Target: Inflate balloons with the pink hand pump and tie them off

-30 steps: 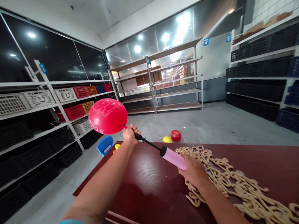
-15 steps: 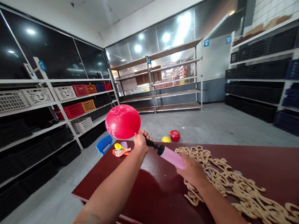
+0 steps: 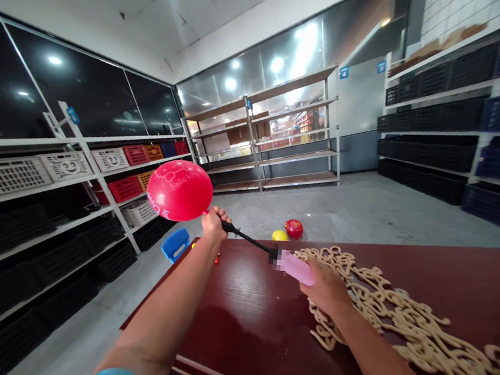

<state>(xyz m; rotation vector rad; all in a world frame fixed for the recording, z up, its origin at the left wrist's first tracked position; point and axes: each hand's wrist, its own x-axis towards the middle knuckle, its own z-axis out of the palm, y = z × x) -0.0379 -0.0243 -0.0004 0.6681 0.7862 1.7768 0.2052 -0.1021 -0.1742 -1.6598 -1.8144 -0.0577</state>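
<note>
A red inflated balloon [image 3: 179, 189] with white print is at the left end of a pink-and-black hand pump [image 3: 295, 267]. My left hand [image 3: 215, 224] is closed around the balloon's neck and the pump's black end, partly hiding where they meet. A thin black rod stretches from there to the pink barrel. My right hand [image 3: 327, 287] grips that barrel above the table. Beyond my left wrist, bits of uninflated balloons [image 3: 217, 258] show at the table's far left corner, mostly covered.
Tangled beige rope-like loops [image 3: 397, 316] lie across the right of the dark red table [image 3: 254, 329]. Past the far edge are a yellow balloon [image 3: 279, 235] and a red balloon [image 3: 294, 228]. A blue chair [image 3: 175, 243] stands at the left corner. Shelves with crates [image 3: 128, 189] line the walls.
My left hand and the red balloon have moved left, away from my right hand. The pump's black rod has been drawn out longer. My left arm covers more of the uninflated balloons.
</note>
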